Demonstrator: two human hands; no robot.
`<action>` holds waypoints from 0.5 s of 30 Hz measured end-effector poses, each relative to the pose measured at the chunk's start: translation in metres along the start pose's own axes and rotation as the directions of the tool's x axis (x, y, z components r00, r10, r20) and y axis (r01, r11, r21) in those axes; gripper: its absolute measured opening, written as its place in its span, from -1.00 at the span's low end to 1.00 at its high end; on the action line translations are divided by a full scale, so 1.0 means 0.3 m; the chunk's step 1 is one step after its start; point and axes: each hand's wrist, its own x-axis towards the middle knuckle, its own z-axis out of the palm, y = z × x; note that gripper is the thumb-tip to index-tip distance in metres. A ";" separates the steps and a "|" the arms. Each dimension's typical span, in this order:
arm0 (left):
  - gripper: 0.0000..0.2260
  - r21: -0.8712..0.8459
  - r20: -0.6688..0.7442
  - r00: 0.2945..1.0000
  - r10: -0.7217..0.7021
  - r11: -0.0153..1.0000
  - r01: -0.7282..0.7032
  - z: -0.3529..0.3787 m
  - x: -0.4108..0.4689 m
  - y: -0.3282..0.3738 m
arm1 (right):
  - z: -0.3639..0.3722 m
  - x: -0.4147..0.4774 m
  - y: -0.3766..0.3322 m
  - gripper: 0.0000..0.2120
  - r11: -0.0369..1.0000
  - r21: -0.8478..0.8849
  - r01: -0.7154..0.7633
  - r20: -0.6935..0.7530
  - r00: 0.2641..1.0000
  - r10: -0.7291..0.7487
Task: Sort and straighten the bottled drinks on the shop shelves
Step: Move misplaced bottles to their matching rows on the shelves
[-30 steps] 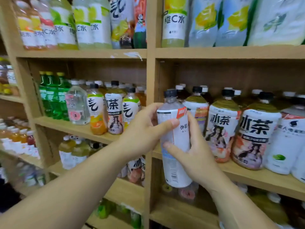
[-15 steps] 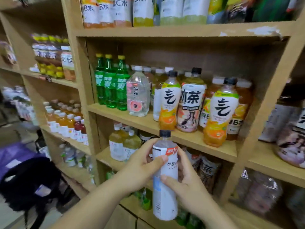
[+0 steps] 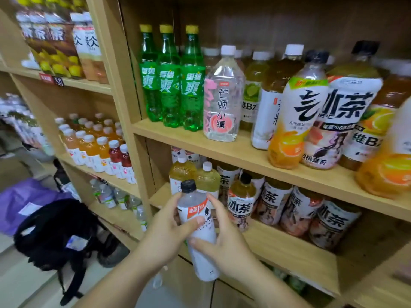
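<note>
**Head view: bay of mixed drinks.** The black-capped bottle [image 3: 198, 230] is shown in the lower centre of the frame, clear of every board, in front of the lower shelf [image 3: 289, 252]. It is grasped by both hands. The left hand [image 3: 164, 234] is wrapped round the label from the left, with the thumb laid across the front. The right hand [image 3: 224, 243] is curled round the lower body from the right.

Against the view of a second ago, the two-handed grasp is unchanged, but the bottle is no longer held at middle-shelf height before the large tea bottles. It is now carried one bay to the left and lower down (the green soda bottles [image 3: 170, 85], small at the left then, now fill the upper centre). The bottle is therefore judged to be in the course of re-sorting rather than straightening in place, and it is not yet set down.

Much of the label is covered by thumb and fingers. The rear rows are screened by the front bottles. The orange bottle [image 3: 387, 165] at the right edge is cut off. The bottles at the upper left [image 3: 51, 41] are blurred, and nothing below the lowest board can be made out.
</note>
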 end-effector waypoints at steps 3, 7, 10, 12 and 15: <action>-0.67 -0.030 -0.061 0.997 -0.048 0.998 0.047 -0.046 0.060 -0.016 | 0.023 0.114 0.002 -0.11 1.000 -0.018 -0.023 0.070 0.997 0.024; -0.66 -0.050 -0.119 0.989 -0.090 0.995 0.085 -0.140 0.140 -0.033 | 0.042 0.274 -0.001 -0.19 0.998 -0.068 -0.018 0.171 0.985 0.029; -0.67 0.006 -0.222 0.972 -0.069 0.997 0.073 -0.214 0.184 -0.063 | 0.036 0.392 -0.009 -0.38 0.989 -0.145 0.010 0.102 0.995 0.005; -0.65 0.012 -0.279 0.958 -0.073 0.997 0.079 -0.259 0.209 -0.093 | 0.033 0.466 -0.009 -0.49 0.983 -0.185 0.003 -0.001 1.000 -0.003; -0.66 0.053 -0.306 0.950 -0.070 0.995 0.090 -0.322 0.256 -0.140 | 0.043 0.559 -0.002 -0.44 0.968 -0.241 -0.074 -0.051 0.997 0.063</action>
